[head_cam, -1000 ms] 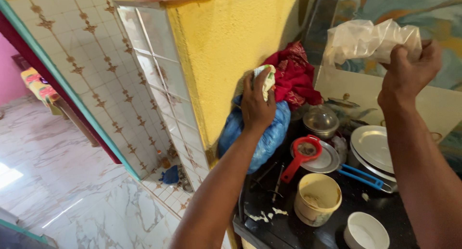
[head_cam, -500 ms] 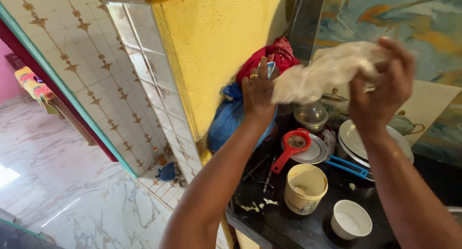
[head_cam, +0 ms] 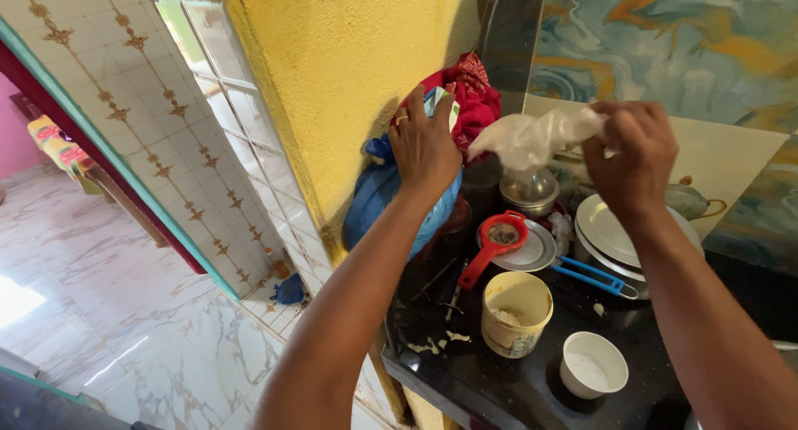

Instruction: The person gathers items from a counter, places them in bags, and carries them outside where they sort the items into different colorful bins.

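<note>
Now holding the clear plastic bag (head_cam: 532,137) tight in the right hand (head_cam: 629,160) above the dishes, pressing the left hand (head_cam: 424,152) flat on the blue bag (head_cam: 370,201), going slow past the red cloth (head_cam: 474,98).

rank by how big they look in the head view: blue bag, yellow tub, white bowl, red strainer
1. blue bag, partly hidden by the left hand
2. yellow tub
3. red strainer and white bowl: too alike to rank

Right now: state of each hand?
Left hand: fingers spread, pressing on the blue plastic bag; not gripping.
Right hand: closed on a crumpled clear plastic bag.
</note>
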